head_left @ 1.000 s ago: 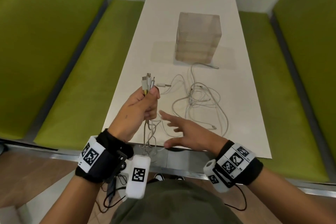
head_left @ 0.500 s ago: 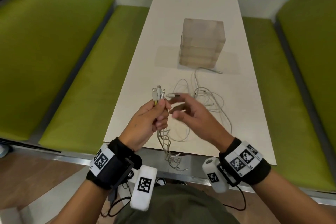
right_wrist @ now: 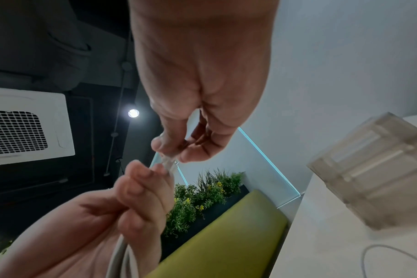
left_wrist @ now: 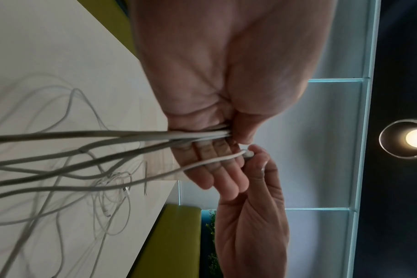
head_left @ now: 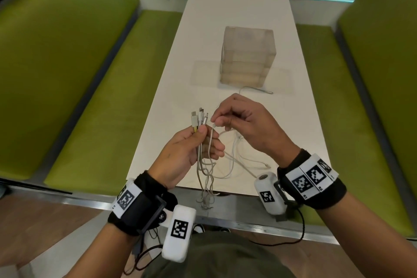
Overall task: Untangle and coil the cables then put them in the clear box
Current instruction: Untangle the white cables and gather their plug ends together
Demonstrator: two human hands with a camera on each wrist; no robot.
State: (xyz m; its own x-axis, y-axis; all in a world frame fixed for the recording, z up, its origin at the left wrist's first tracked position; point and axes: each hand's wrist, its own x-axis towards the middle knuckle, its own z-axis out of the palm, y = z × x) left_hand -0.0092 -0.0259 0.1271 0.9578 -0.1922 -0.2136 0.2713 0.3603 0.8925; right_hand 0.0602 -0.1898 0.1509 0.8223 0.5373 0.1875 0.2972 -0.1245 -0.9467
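My left hand (head_left: 194, 142) is raised over the table's near edge and grips a bundle of white cables (head_left: 204, 160) just below their plugs (head_left: 198, 117), which stick up above the thumb. The cable tails hang down past the table edge in a knot (head_left: 205, 198). My right hand (head_left: 239, 124) sits right beside it and pinches one more cable's connector (head_left: 214, 123) between thumb and forefinger; in the right wrist view that connector (right_wrist: 168, 162) touches the left fingertips (right_wrist: 143, 180). More loose cable (head_left: 239, 160) trails on the table. The clear box (head_left: 247, 56) stands farther back.
The long white table (head_left: 225, 7) runs away from me between two green benches (head_left: 94, 101) (head_left: 338, 119). One cable end (head_left: 259, 90) lies just in front of the box. A planter with greenery (right_wrist: 202, 195) stands beyond the bench in the right wrist view.
My right hand rose from the table, came to the left hand and took hold of a cable connector beside the held plugs. The left hand kept its grip on the bundle.
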